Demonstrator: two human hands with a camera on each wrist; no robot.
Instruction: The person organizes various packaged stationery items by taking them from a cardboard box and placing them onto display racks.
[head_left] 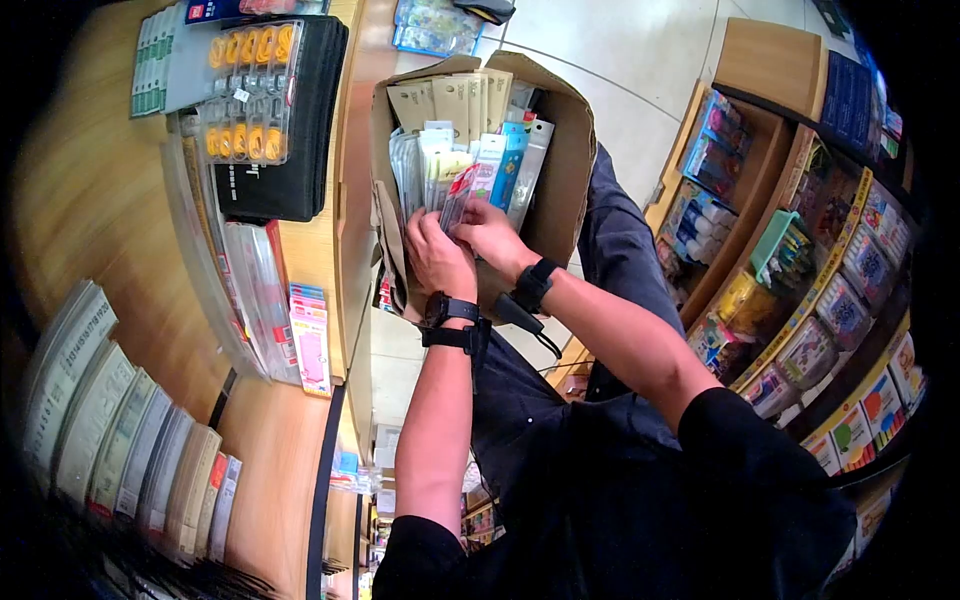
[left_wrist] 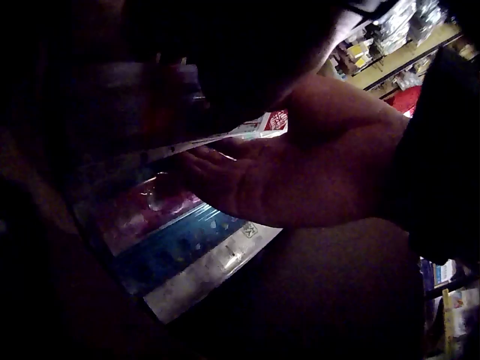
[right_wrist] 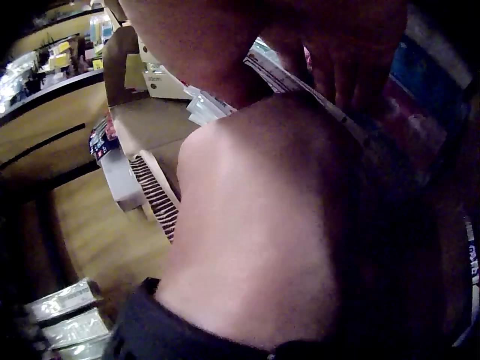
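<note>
An upright cardboard box (head_left: 562, 130) holds packaged rulers and other flat packets. Both hands are over its near side: the left hand (head_left: 440, 258) grips a narrow clear packet with a red top (head_left: 461, 186), and the fingers of the right hand (head_left: 488, 236) pinch its lower part. Beside this packet stand a pink packet (head_left: 487, 165), a blue packet (head_left: 511, 162) and a silvery one (head_left: 532, 165). The left wrist view is dark; the blue packet (left_wrist: 180, 247) lies below a hand there. A wrist and hand fill much of the right wrist view, hiding the fingertips.
Left of the box is a wooden shelf (head_left: 290, 440) with long clear rulers (head_left: 250, 290), a black case (head_left: 318, 130) and a row of rulers (head_left: 125, 430). Display shelves of packaged goods (head_left: 800, 350) stand at the right. The person's leg (head_left: 625, 240) is beside the box.
</note>
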